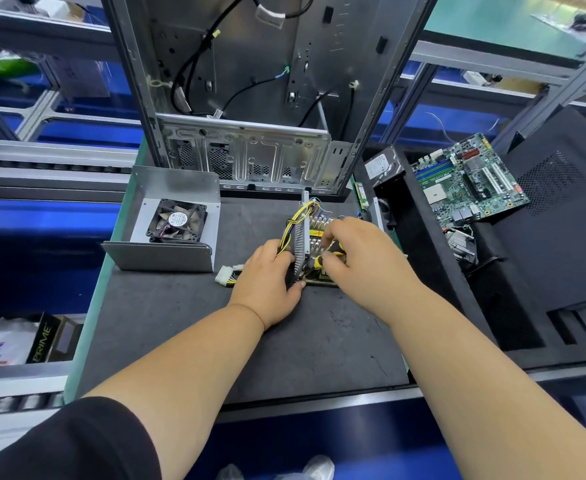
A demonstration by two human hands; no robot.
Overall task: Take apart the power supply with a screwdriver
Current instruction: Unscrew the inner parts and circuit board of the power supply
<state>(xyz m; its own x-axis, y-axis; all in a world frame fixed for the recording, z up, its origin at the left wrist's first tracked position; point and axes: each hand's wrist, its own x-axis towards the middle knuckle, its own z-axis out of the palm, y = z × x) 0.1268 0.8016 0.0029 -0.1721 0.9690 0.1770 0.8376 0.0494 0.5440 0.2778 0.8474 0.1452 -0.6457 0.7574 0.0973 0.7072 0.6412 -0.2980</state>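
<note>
On the dark surface (pixel 187 323) the power supply (pixel 310 244) sits mid-teardown, its fan cover (pixel 172 220) already set aside left, left hand (pixel 270 282) gripping its casing while right hand (pixel 357 258) pinches the screwdriver (pixel 322 259) over the still-mounted board.

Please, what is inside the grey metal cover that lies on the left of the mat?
Inside the metal cover sits a black fan with a round white label and thin wires at its near edge. The cover's near wall hides the fan's lower edge and where its wires lead.
</note>
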